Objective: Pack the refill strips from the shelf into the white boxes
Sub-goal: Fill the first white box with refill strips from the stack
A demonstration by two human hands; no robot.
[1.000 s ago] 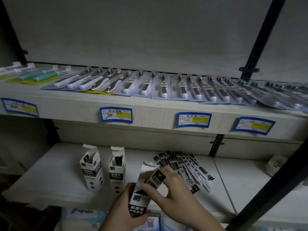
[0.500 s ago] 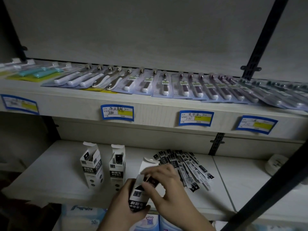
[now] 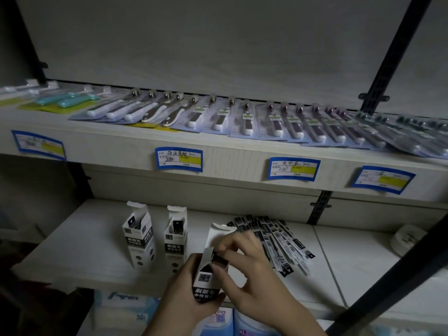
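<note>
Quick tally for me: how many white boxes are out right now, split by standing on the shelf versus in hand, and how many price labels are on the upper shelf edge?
White boxes standing on the shelf: 2
White box in hand: 1, held by the left hand
Price labels: 4
Total: 7
</note>
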